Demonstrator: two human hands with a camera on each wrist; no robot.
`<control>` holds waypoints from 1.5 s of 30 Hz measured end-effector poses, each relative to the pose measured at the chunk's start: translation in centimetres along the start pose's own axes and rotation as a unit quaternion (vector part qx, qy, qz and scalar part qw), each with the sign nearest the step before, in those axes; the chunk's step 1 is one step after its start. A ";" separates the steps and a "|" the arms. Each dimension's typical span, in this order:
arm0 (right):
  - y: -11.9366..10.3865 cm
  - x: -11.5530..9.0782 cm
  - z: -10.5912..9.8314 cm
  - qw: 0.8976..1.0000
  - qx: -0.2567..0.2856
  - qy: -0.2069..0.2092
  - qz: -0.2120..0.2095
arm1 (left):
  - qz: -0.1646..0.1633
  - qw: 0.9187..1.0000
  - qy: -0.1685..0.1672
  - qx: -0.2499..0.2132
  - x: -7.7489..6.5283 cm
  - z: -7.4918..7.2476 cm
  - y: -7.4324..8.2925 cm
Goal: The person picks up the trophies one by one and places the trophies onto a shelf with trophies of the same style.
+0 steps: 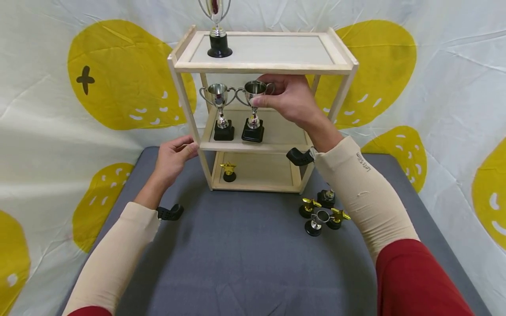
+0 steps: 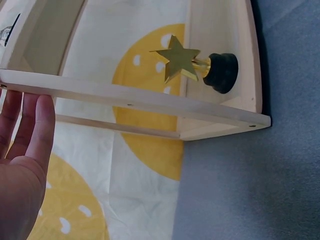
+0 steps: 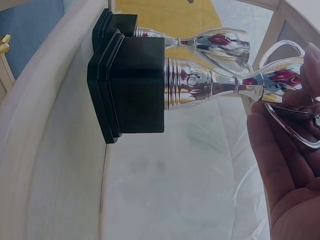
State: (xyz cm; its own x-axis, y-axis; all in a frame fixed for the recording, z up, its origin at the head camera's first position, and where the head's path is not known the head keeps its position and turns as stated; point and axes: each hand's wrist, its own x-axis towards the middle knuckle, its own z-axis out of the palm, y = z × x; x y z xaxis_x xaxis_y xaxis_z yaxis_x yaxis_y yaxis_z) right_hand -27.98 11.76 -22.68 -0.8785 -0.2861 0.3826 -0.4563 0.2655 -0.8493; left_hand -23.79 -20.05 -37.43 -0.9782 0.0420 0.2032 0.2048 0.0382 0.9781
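My right hand pinches the bowl and handle of a silver trophy cup, whose black square base is at the wooden rack's middle shelf. Whether that base touches the shelf, I cannot tell. Just left of it, a matching silver trophy cup stands upright on the same shelf. My left hand touches the rack's left front post with fairly straight fingers. Below, a gold star trophy with a round black base stands on the bottom shelf's left side.
A larger trophy stands at the top shelf's left. On the grey table, right of the wooden rack, are a small silver cup, two gold star trophies and a black-based trophy partly hidden behind them.
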 end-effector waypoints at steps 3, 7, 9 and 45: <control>0.1 0.2 0.1 1.000 -0.002 0.004 0.002 | 0.001 1.000 0.000 0.004 0.0 -0.1 0.0; 0.3 0.3 0.1 1.000 -0.005 0.009 0.001 | 0.003 1.000 -0.002 0.004 -0.1 -0.1 0.1; 0.4 0.3 0.1 1.000 0.000 0.008 -0.001 | 0.001 1.000 -0.003 0.004 -0.1 -0.1 0.1; 1.3 1.2 -0.2 1.000 0.013 0.010 0.011 | 0.001 1.000 -0.006 0.021 -0.1 -0.1 0.1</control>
State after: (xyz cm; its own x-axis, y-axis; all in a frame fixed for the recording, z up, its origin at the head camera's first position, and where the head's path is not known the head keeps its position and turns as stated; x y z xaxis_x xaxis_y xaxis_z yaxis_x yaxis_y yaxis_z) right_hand -29.65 11.92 -23.21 -0.8910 -0.2619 0.3707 -0.4334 0.2480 -0.8664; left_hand -23.70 -20.13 -37.38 -0.9774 0.0542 0.2044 0.2083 0.0795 0.9748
